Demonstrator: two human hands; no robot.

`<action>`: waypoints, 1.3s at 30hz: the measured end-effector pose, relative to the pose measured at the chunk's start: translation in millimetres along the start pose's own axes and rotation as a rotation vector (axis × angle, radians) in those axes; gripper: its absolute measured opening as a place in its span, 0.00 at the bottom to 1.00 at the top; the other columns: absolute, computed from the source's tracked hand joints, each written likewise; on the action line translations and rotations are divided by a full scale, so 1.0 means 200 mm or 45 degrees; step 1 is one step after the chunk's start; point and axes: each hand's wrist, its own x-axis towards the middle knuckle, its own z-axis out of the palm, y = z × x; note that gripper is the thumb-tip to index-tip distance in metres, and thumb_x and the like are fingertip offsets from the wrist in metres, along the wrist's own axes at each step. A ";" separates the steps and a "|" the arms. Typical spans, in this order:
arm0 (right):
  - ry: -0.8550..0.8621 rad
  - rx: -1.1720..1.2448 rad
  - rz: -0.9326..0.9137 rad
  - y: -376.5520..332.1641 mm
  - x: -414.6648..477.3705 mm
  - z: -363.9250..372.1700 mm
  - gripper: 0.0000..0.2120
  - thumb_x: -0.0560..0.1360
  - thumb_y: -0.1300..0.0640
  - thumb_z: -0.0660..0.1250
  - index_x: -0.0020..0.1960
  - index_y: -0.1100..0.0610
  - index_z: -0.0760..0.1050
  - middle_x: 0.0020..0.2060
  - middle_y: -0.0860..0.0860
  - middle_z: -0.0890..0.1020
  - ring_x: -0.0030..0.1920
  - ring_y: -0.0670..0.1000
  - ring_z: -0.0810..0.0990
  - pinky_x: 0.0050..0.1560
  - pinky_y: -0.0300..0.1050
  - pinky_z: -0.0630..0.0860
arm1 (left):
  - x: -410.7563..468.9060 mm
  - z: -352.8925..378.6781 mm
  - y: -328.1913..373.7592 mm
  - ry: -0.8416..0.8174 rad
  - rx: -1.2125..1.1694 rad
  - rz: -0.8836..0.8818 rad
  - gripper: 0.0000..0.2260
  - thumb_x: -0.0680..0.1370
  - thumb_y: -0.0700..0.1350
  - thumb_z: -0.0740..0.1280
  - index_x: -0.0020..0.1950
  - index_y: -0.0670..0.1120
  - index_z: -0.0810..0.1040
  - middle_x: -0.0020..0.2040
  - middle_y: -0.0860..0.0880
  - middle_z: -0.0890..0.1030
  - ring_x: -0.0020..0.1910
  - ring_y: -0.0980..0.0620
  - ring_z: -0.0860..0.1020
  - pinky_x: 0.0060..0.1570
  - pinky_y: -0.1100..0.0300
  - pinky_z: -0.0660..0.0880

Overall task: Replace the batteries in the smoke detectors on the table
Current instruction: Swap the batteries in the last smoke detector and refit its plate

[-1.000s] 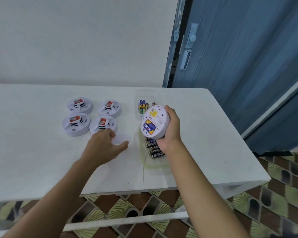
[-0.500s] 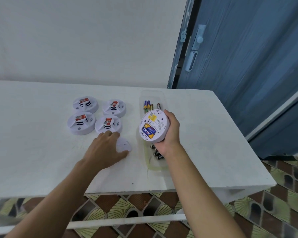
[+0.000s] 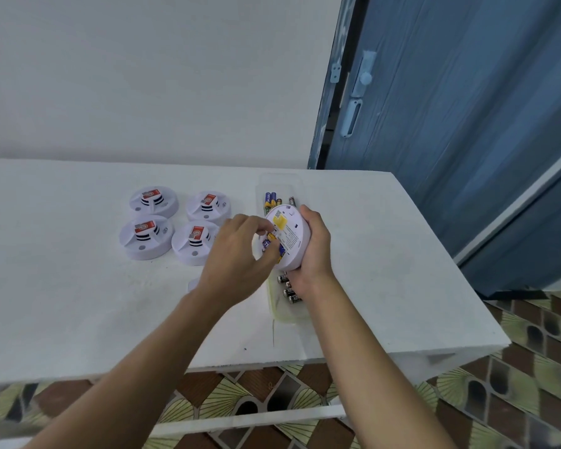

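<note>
Head view shows the right hand (image 3: pixel 312 254) gripping an upturned smoke detector (image 3: pixel 290 236) above the counter (image 3: pixel 62 286) while the left hand (image 3: pixel 237 257) seems to pinch a battery (image 3: pixel 269 244) in its open bay, and four other detectors (image 3: pixel 146 236) sit face-up nearby, so I judge most work remains.
</note>
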 end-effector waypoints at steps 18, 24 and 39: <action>0.039 -0.003 -0.147 -0.04 -0.01 -0.06 0.14 0.72 0.44 0.64 0.48 0.54 0.80 0.41 0.53 0.81 0.42 0.53 0.79 0.40 0.44 0.76 | 0.05 0.02 0.03 -0.238 -0.304 -0.307 0.12 0.69 0.49 0.76 0.51 0.52 0.81 0.45 0.57 0.81 0.42 0.62 0.77 0.41 0.69 0.71; 0.034 0.004 -0.170 -0.03 0.01 -0.07 0.12 0.75 0.47 0.63 0.47 0.54 0.80 0.42 0.54 0.80 0.43 0.54 0.78 0.41 0.46 0.75 | 0.07 0.00 0.05 -0.305 -0.257 -0.304 0.14 0.67 0.49 0.78 0.50 0.51 0.81 0.45 0.58 0.81 0.37 0.63 0.77 0.40 0.72 0.72; 0.121 -0.062 -0.257 -0.02 0.03 -0.06 0.21 0.61 0.43 0.70 0.48 0.55 0.81 0.48 0.57 0.79 0.48 0.57 0.79 0.47 0.51 0.74 | 0.08 0.03 0.03 -0.357 -0.388 -0.354 0.19 0.61 0.57 0.74 0.48 0.51 0.79 0.45 0.54 0.81 0.42 0.58 0.78 0.41 0.65 0.75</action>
